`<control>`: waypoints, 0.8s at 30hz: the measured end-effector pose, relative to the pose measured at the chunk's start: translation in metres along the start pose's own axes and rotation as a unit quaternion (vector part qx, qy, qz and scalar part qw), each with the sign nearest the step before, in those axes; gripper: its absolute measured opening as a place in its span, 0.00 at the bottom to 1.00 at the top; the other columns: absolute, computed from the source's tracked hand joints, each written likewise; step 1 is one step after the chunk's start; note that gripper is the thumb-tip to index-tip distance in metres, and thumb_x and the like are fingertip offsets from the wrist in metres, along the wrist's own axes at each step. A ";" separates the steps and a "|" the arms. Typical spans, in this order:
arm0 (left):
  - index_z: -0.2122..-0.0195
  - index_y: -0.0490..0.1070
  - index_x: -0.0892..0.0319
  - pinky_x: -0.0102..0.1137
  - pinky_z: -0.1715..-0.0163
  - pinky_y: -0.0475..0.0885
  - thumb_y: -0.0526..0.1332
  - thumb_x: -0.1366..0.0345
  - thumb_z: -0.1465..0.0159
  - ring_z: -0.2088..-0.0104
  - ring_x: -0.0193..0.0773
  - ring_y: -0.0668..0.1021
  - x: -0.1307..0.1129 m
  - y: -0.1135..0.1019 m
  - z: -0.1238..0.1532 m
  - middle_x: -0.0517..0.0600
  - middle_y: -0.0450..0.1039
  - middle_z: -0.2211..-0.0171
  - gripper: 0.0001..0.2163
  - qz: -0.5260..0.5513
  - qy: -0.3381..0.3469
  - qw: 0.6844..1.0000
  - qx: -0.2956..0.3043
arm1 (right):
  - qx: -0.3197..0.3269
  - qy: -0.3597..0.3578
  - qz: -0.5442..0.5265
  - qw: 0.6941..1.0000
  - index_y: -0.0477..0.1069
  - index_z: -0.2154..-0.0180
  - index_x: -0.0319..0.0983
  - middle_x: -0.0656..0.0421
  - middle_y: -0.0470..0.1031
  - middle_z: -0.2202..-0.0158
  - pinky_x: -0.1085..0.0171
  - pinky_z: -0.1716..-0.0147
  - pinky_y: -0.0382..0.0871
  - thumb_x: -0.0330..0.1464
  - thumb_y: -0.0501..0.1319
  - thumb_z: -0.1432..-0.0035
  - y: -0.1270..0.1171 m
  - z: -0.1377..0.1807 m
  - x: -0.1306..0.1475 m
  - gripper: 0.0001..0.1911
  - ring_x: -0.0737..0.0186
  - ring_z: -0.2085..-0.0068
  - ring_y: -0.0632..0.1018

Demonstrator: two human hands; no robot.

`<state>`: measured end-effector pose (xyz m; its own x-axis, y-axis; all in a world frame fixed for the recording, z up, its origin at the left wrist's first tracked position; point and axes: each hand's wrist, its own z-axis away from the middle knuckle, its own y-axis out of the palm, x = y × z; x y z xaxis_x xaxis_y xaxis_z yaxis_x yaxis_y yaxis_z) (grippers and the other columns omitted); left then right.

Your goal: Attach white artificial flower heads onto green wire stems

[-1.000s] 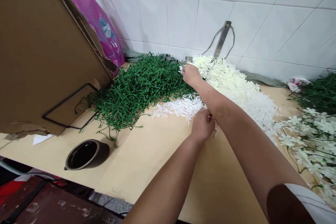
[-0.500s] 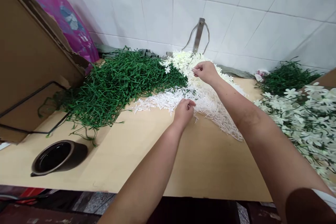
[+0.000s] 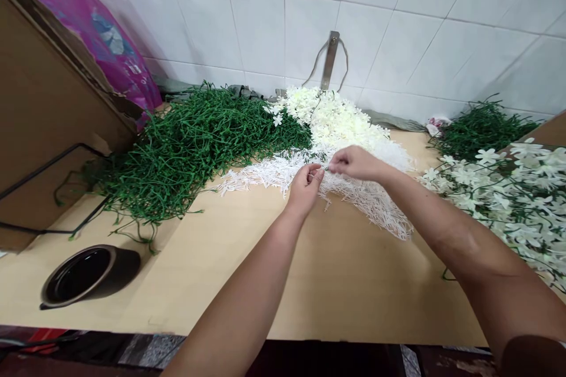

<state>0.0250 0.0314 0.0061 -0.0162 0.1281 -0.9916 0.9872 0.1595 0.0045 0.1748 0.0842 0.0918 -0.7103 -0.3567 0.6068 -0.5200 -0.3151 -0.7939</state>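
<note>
My left hand (image 3: 305,187) and my right hand (image 3: 354,162) meet fingertip to fingertip above a spread of small white plastic pieces (image 3: 375,206) on the wooden table (image 3: 221,271). Both hands are pinched closed on something tiny and pale between them, too small to name. Behind them lies a heap of cream-white artificial flowers (image 3: 331,118). To the left is a large pile of green plastic stems (image 3: 190,147).
A dark round pot (image 3: 84,277) lies near the table's front left edge. A cardboard box (image 3: 39,118) with a pink bag (image 3: 97,41) on it stands at left. Assembled flower sprays (image 3: 508,200) and more green stems (image 3: 481,126) lie at right. A tiled wall with a metal bracket (image 3: 329,59) closes the back.
My right hand has drawn back from the flower heap toward my left hand, and the two now meet. The view shifted a little to the right.
</note>
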 end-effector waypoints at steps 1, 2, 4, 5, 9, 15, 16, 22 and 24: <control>0.65 0.72 0.59 0.27 0.70 0.67 0.61 0.66 0.39 0.74 0.31 0.69 -0.002 0.000 0.000 0.44 0.69 0.74 0.03 0.009 -0.010 1.000 0.005 | 0.029 -0.019 0.037 0.999 0.73 0.77 0.38 0.63 0.70 0.81 0.65 0.73 0.60 0.30 0.63 0.46 0.007 0.004 0.003 0.09 0.68 0.77 0.67; 0.68 0.71 0.59 0.26 0.71 0.66 0.61 0.67 0.39 0.75 0.30 0.68 -0.004 -0.001 0.001 0.43 0.68 0.76 0.02 0.010 -0.018 1.000 0.009 | 0.047 -0.032 0.069 0.996 0.71 0.79 0.39 0.65 0.66 0.83 0.65 0.74 0.58 0.29 0.62 0.46 0.013 0.007 0.005 0.10 0.69 0.79 0.64; 0.73 0.69 0.59 0.26 0.73 0.63 0.60 0.69 0.40 0.77 0.29 0.66 -0.008 -0.001 0.001 0.42 0.66 0.79 0.05 0.000 -0.029 0.999 0.014 | 0.066 -0.046 0.106 0.991 0.69 0.80 0.39 0.67 0.61 0.85 0.66 0.74 0.55 0.29 0.62 0.47 0.019 0.009 0.007 0.11 0.70 0.79 0.61; 0.74 0.68 0.59 0.26 0.74 0.63 0.60 0.70 0.40 0.77 0.29 0.65 -0.009 -0.001 0.001 0.41 0.65 0.80 0.06 -0.007 -0.032 0.999 0.014 | 0.074 -0.048 0.106 0.990 0.70 0.80 0.39 0.67 0.61 0.85 0.66 0.74 0.55 0.29 0.62 0.47 0.019 0.008 0.007 0.10 0.70 0.79 0.61; 0.74 0.69 0.58 0.26 0.73 0.63 0.60 0.72 0.41 0.77 0.30 0.66 -0.008 0.001 0.000 0.41 0.66 0.80 0.05 -0.019 -0.042 0.999 -0.002 | 0.103 -0.059 0.057 0.991 0.75 0.73 0.39 0.61 0.74 0.76 0.65 0.69 0.65 0.35 0.64 0.46 -0.005 -0.013 0.000 0.07 0.66 0.73 0.72; 0.72 0.73 0.58 0.28 0.70 0.64 0.58 0.73 0.39 0.74 0.33 0.69 -0.003 0.001 -0.001 0.43 0.68 0.79 0.07 -0.066 -0.038 0.997 -0.004 | -0.197 0.039 0.109 0.973 0.74 0.47 0.34 0.42 0.74 0.45 0.45 0.43 0.67 0.39 0.69 0.45 -0.056 -0.093 -0.042 0.26 0.44 0.45 0.75; 0.71 0.73 0.58 0.28 0.69 0.65 0.58 0.73 0.39 0.74 0.33 0.69 -0.002 0.001 -0.001 0.44 0.69 0.78 0.07 -0.075 -0.036 0.997 -0.001 | -0.209 0.094 0.128 0.965 0.70 0.42 0.32 0.38 0.70 0.40 0.44 0.40 0.64 0.40 0.70 0.46 -0.062 -0.106 -0.052 0.33 0.40 0.40 0.72; 0.70 0.76 0.57 0.30 0.63 0.69 0.59 0.72 0.38 0.67 0.36 0.76 0.003 -0.001 0.000 0.46 0.77 0.70 0.07 -0.126 -0.014 0.992 0.023 | -0.161 0.239 0.115 0.950 0.52 0.31 0.25 0.28 0.54 0.32 0.41 0.40 0.64 0.51 0.70 0.50 -0.064 -0.152 -0.096 0.57 0.29 0.33 0.62; 0.69 0.76 0.56 0.31 0.61 0.69 0.59 0.72 0.38 0.65 0.36 0.77 0.004 -0.001 0.001 0.47 0.78 0.68 0.07 -0.132 -0.015 0.991 0.026 | -0.131 0.221 0.115 0.960 0.55 0.32 0.27 0.30 0.58 0.34 0.40 0.41 0.65 0.48 0.72 0.52 -0.059 -0.159 -0.097 0.55 0.29 0.35 0.65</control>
<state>0.0244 0.0312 0.0023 -0.2701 0.0592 -0.9610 0.9562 0.1332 -0.2606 0.1983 0.2771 0.0736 -0.9222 0.0352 0.3851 -0.3859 -0.0207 -0.9223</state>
